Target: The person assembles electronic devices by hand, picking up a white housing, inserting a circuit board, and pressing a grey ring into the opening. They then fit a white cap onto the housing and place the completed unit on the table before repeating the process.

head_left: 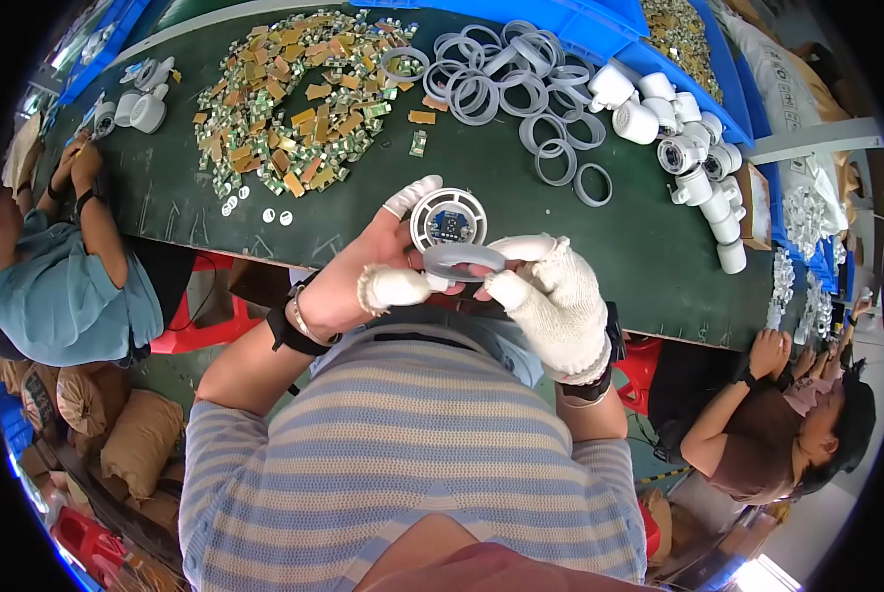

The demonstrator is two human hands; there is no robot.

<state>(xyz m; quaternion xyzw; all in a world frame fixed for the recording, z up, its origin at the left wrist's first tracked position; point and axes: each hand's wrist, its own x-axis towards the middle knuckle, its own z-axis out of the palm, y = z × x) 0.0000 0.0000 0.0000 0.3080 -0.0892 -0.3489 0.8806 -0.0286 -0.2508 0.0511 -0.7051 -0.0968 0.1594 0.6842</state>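
In my left hand point(345, 278) I grip a round white plastic housing point(419, 223), tilted so that its open face shows. Inside it sits a small blue circuit board point(451, 227). White cots cover the thumb and a finger of this hand. Just below the housing is a translucent grey ring point(438, 264), pinched by my right hand point(563, 308) in a white knitted glove. The left thumb lies close to the ring's left side; whether it touches cannot be made out. Ring and housing overlap in view, and any contact between them is unclear.
Beyond my hands on the green table lie a heap of small circuit boards point(289, 109), loose grey rings point(521, 89) and white housings point(694, 138). Small white discs point(269, 215) lie at left. Blue bins point(595, 28) line the back. People sit on both sides.
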